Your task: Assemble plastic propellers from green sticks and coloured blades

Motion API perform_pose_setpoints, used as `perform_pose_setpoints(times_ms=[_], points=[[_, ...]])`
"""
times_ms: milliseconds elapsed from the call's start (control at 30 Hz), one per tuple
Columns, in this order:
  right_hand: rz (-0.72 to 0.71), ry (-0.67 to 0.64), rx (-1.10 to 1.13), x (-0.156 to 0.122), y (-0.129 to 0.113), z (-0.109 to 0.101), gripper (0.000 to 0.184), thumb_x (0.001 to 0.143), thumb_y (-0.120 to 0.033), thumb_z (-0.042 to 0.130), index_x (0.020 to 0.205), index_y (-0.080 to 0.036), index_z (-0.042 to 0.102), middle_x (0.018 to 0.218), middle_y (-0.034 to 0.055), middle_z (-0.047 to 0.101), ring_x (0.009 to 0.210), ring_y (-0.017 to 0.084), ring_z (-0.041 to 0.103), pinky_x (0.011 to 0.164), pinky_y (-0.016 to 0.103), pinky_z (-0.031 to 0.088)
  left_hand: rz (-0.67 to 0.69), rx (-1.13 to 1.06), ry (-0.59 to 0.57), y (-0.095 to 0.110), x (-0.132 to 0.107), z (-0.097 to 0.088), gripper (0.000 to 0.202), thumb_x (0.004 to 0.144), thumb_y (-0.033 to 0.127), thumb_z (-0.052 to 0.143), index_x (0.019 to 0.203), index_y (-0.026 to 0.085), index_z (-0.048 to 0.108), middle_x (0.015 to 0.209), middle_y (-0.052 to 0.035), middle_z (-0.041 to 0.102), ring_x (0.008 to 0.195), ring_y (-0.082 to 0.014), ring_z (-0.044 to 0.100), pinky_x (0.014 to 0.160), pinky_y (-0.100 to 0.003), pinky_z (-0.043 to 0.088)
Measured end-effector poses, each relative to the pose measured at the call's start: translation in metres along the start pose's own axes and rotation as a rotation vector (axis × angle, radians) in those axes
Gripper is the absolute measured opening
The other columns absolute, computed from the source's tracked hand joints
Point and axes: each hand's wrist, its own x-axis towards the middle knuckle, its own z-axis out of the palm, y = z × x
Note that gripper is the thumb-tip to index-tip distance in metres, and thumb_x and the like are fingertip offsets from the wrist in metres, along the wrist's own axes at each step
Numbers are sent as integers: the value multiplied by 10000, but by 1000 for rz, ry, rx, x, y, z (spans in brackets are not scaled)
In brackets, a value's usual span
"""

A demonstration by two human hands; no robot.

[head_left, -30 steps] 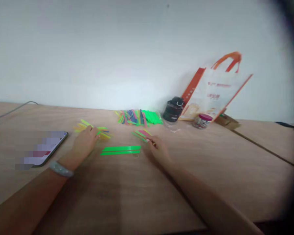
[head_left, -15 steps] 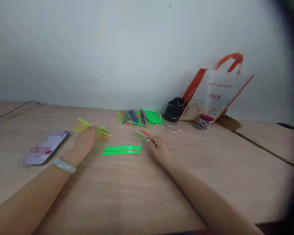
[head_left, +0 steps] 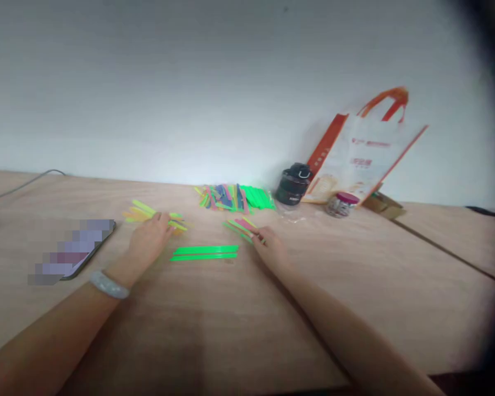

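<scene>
My left hand (head_left: 150, 237) rests over a loose pile of yellow and orange flat plastic sticks (head_left: 140, 209). Its fingers are curled together at the pile, and what lies between them is hidden. In my right hand (head_left: 270, 247) a small fan of pink, green and yellow plastic sticks (head_left: 244, 225) is pinched between thumb and fingers, pointing to the upper left. Between the hands, several green sticks (head_left: 206, 250) lie side by side on the table. Farther back sits a clear bag of mixed coloured and green sticks (head_left: 231, 198).
At the left lies a phone (head_left: 80, 250), its screen blurred, with a cable (head_left: 33, 184) behind it. Toward the back right stand a black bottle (head_left: 292, 184), a jar with a dark red lid (head_left: 342, 204), a white and orange carrier bag (head_left: 365, 154) and a cardboard piece (head_left: 383, 206).
My left hand has shifted slightly right over the yellow pile, and the green bit at its fingertips no longer shows. My right hand and its sticks have barely moved.
</scene>
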Motion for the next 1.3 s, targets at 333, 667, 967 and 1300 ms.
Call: perform_pose_setpoints(times_ms=[333,667,967,1300], points=[[-131,-161,-402,-1,-4,1,262,870,-259,496,1067,-207,661,997,94,602,958,211,523,862,325,405,587,-130,26,65,-32,6,232,919,280,450,1083,171,574,1029,-76,568,953,-215,529,832,-357,441],[-139,-175,-419,-3,-8,6,234,867,-263,494,1029,-207,654,999,86,613,974,212,526,874,331,406,652,-213,50,79,-39,30,220,918,308,450,1021,171,588,1020,-76,578,973,-216,516,836,-356,438],[-65,-63,-8,-7,-19,7,231,844,-226,454,987,-169,627,967,72,662,922,194,591,828,327,454,658,-256,-18,83,-36,31,199,929,236,421,937,171,609,948,-61,596,943,-201,536,874,-365,437],[275,-290,727,-24,-52,12,230,822,-340,466,890,-192,627,597,-21,541,449,105,466,440,239,386,560,-415,95,80,-34,35,313,924,136,346,1202,164,488,1055,-78,578,966,-183,546,859,-351,477]])
